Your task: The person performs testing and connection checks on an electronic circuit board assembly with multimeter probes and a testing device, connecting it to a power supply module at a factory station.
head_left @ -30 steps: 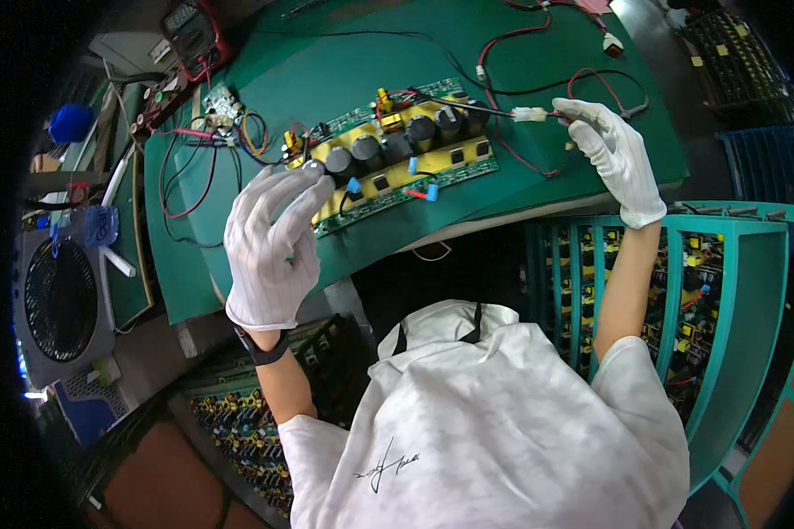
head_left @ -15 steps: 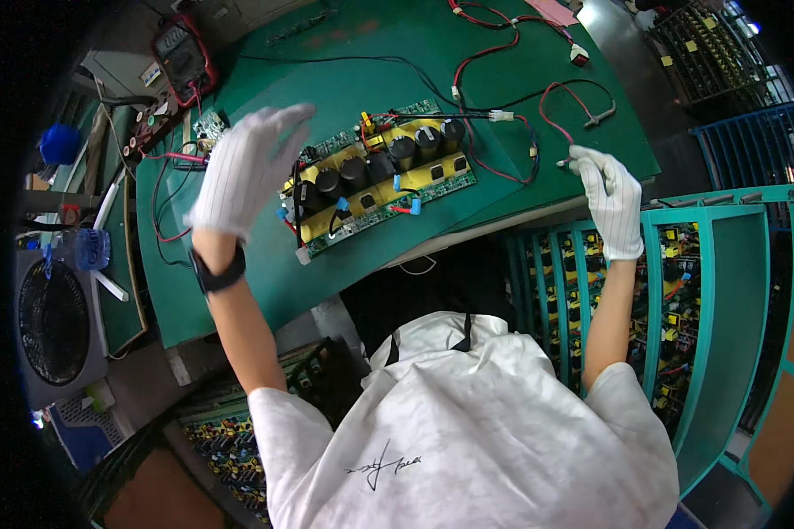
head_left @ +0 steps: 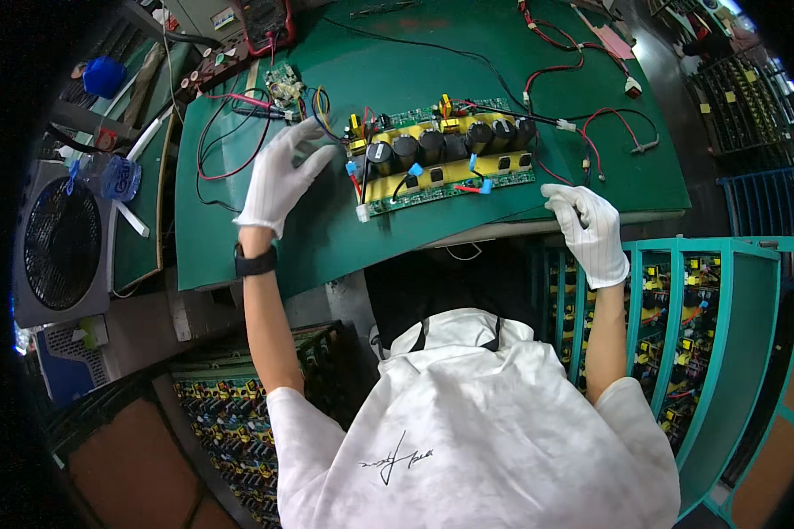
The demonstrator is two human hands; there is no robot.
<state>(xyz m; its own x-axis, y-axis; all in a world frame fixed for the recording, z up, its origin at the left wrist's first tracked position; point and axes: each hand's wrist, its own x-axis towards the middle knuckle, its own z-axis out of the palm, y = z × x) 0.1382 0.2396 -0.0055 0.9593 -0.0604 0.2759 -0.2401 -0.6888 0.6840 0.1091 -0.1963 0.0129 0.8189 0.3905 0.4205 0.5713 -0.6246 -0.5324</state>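
Observation:
A long circuit board (head_left: 445, 163) with black cylindrical capacitors (head_left: 406, 152) and yellow strips lies on the green bench mat. Left of it my left hand (head_left: 282, 176), in a white striped glove, is open with fingers spread. Its fingertips are close to thin wires (head_left: 322, 106) running from a small circuit board (head_left: 284, 85) to the board's left end. My gloved right hand (head_left: 588, 236) is over the bench's front edge, right of the board. Its fingers are loosely bent and slightly apart, with nothing visible between them. Beyond it lies a red lead (head_left: 598, 145).
A red multimeter (head_left: 266, 25) stands at the back left, with a red probe (head_left: 247, 100) below it. A red cable with a white connector (head_left: 632, 86) lies at the back right. Green racks of circuit boards (head_left: 723, 309) stand right, and a fan (head_left: 60, 242) left.
The red lead has left my right hand, which has moved toward the bench's front edge. My left hand has come down beside the wires, fingers spread. The view has shifted.

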